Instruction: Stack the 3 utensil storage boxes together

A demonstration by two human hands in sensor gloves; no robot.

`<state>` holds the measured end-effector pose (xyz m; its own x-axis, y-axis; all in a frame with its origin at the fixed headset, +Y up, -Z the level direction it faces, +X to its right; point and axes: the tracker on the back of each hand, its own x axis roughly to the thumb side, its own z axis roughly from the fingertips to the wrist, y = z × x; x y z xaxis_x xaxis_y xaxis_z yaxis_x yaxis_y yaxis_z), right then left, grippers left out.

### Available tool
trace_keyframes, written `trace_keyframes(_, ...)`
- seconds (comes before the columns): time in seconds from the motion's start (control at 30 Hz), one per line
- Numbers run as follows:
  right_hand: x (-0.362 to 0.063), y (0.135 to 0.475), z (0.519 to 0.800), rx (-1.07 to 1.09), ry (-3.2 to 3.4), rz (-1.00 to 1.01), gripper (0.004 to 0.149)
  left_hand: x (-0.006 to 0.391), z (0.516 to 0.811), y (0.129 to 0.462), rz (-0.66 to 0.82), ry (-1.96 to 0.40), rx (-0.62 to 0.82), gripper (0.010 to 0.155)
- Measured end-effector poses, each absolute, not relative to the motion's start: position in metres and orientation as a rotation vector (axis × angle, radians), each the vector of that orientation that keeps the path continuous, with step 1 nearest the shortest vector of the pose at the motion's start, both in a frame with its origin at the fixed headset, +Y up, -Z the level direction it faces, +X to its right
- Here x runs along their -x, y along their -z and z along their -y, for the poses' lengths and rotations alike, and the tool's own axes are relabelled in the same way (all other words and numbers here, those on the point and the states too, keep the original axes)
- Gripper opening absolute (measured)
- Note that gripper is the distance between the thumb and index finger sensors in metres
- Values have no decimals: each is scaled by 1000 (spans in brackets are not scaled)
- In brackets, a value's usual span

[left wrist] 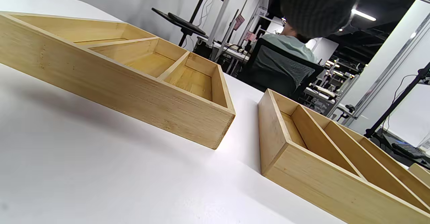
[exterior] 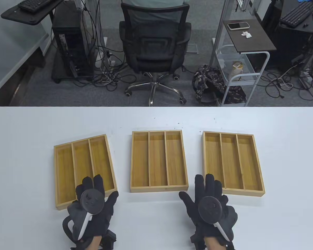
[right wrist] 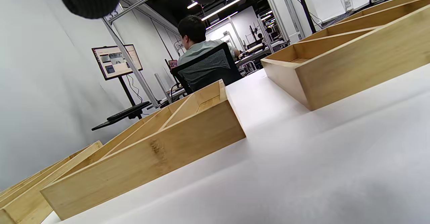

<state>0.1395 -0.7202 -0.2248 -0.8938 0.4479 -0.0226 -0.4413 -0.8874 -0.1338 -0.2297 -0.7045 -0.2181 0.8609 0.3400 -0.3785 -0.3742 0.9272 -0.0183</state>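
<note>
Three bamboo utensil boxes, each with three long compartments, lie side by side on the white table (exterior: 156,117): the left box (exterior: 84,170) turned slightly, the middle box (exterior: 157,161), and the right box (exterior: 232,162). None is stacked. My left hand (exterior: 100,190) is spread open over the near edge of the left box and holds nothing. My right hand (exterior: 202,190) is spread open at the near left corner of the right box and holds nothing. The left wrist view shows the left box (left wrist: 134,86) and middle box (left wrist: 319,157). The right wrist view shows the middle box (right wrist: 151,153) and right box (right wrist: 352,56).
Gaps of bare table lie between the boxes and in front of them. Beyond the table's far edge stand an office chair (exterior: 155,49), a computer tower (exterior: 70,49) and a white cart (exterior: 240,75).
</note>
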Motion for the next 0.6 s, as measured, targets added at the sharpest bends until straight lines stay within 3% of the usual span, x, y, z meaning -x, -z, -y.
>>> trace_keyframes(0.23,-139,226,722,67,-2676,152,82,242,708,222,-431,-396,96,84)
trace_keyframes(0.6,-137,226,723,76,-2679,162,82,327,733,234,-753,-501,80,90)
